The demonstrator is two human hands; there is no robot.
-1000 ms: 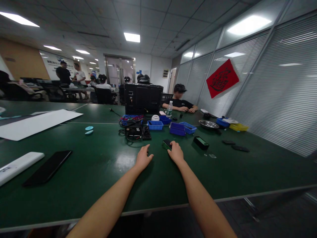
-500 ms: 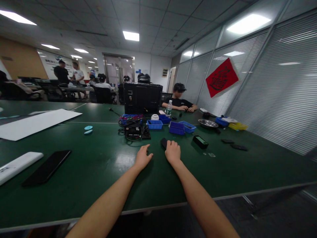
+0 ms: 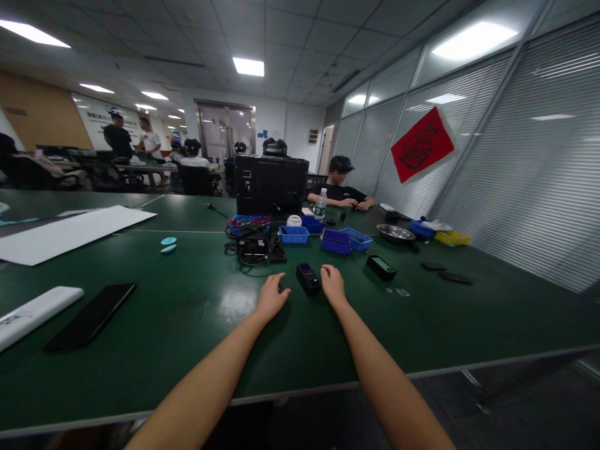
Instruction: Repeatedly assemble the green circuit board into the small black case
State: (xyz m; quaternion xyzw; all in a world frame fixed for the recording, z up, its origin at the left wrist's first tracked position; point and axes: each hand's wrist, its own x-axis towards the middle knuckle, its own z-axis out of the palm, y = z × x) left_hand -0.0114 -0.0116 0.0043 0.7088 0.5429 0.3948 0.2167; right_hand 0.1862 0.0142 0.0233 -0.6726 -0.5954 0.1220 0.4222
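L hand (image 3: 272, 295) empty, thumb wide of fingers. R hand (image 3: 332, 284) loosely curled, nothing gripped, just right of blk handheld device (image 3: 308, 279); can't tell if touching. Device lies on bench (image 3: 300, 350) btwn them. Step: prob. positioning device; re-grip would need R fingers opened round its right side.

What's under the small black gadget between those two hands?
The black gadget appears to rest on the green tabletop; its underside, and anything directly beneath, is covered.
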